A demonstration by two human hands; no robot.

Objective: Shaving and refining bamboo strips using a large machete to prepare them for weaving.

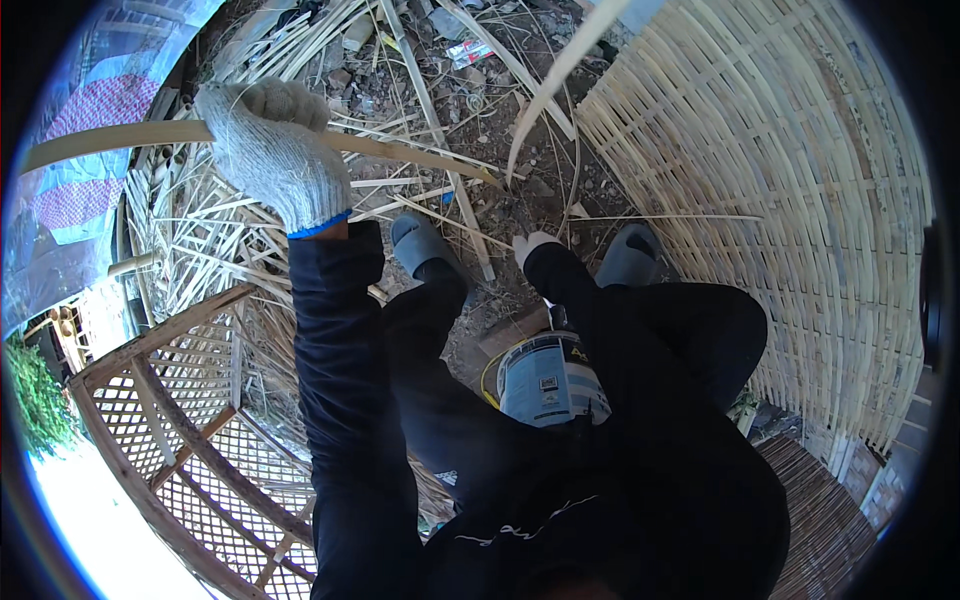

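My left hand (275, 150), in a white knitted glove with a blue cuff, is raised at the upper left. Its fingers wrap round a long pale bamboo strip (385, 150) that runs from the left rim towards the middle. A second strip (560, 75) curves down from the top edge, and its lower end comes close to the first one's tip. Just below these ends is my right hand (535, 245), small in view and also light-gloved. Its fingers look closed, partly hidden by the dark sleeve; what they hold cannot be made out.
Between my knees stands a blue-white bucket (550, 380). Bamboo offcuts (215, 215) litter the ground around my grey sandals (428, 245). A large woven bamboo panel (770, 190) fills the right side. At lower left is a wooden lattice frame (200, 440), below a plastic sheet (100, 150).
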